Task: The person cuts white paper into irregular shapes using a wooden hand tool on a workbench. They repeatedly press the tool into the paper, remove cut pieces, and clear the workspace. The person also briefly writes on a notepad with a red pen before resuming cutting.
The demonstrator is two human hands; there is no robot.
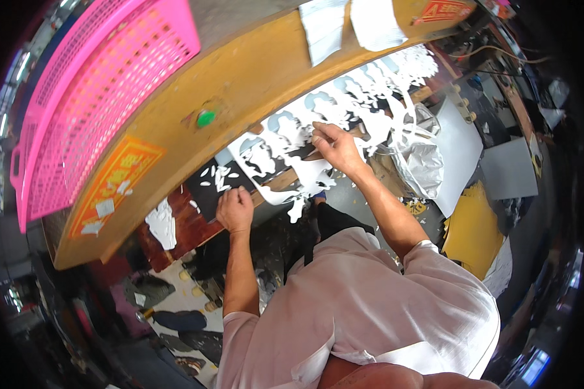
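White cut-out sheet (372, 122) stretches from 8 to 2 o'clock — my right hand (337, 148) nearer, over its middle; my left (235, 209) has it at 2 o'clock. Both hands curl — I cannot tell whether either grips.

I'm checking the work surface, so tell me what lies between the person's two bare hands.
In the head view, part of a thin white sheet with many cut-out gaps lies between the left hand and the right hand.
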